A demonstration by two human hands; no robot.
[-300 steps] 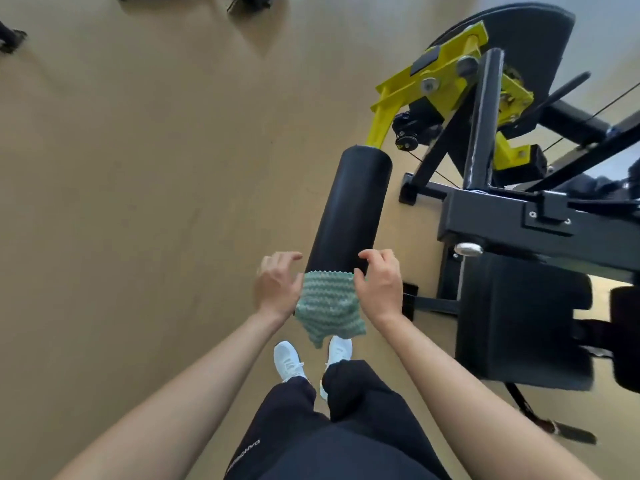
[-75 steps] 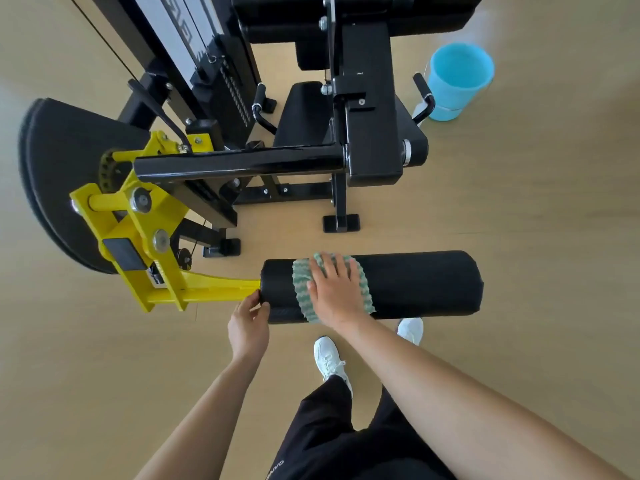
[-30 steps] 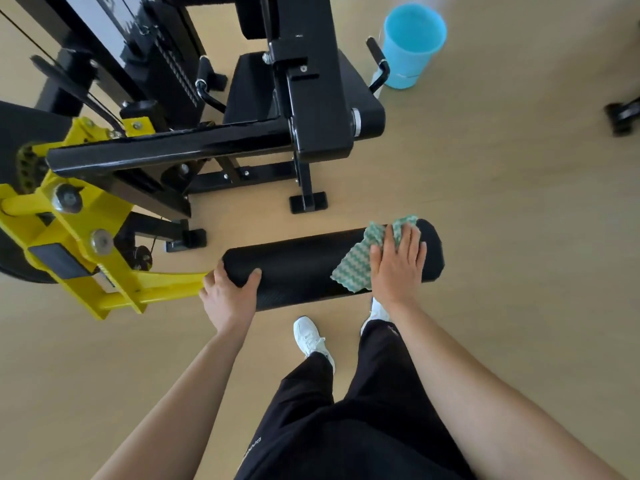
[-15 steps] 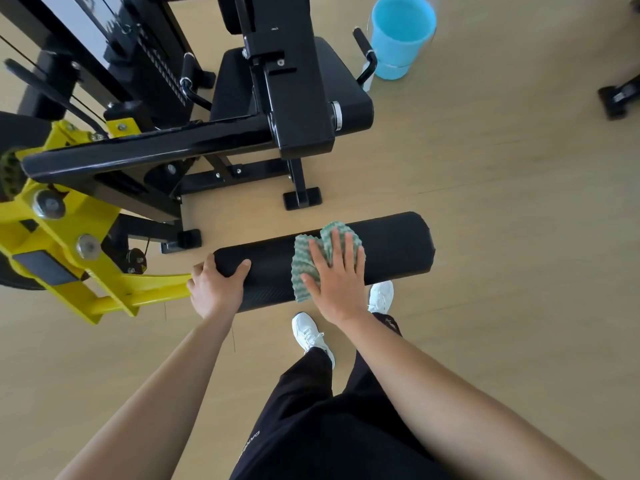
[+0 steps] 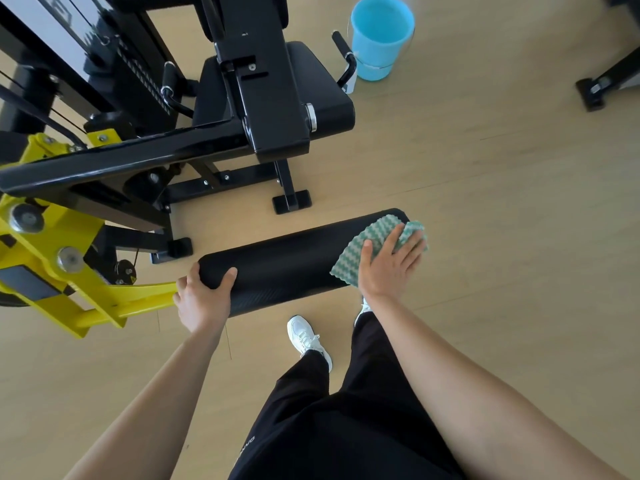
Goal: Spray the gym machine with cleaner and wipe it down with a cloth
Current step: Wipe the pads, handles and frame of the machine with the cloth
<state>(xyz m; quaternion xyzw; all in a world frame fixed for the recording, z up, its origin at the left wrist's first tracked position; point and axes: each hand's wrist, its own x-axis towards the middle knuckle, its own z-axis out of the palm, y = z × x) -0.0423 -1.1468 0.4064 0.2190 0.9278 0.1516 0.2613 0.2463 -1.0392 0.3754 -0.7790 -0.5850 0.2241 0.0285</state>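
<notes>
A black padded roller [image 5: 287, 261] of the gym machine [image 5: 263, 109] lies across the middle, fixed to a yellow arm [image 5: 104, 306] on its left. My left hand [image 5: 204, 296] grips the roller's left end, thumb over the top. My right hand [image 5: 391, 265] presses a green and white wavy-striped cloth [image 5: 363, 251] flat against the roller's right end, fingers spread and straight. No spray bottle is in view.
A light blue bucket [image 5: 381, 32] stands on the wooden floor at the back right, beside the machine's black seat [image 5: 322, 88]. Another machine's black foot [image 5: 595, 88] reaches in at the far right. My legs and white shoes [image 5: 308, 337] are below the roller.
My right hand has slid the cloth from the roller's middle to its right end. My left hand still grips the left end.
</notes>
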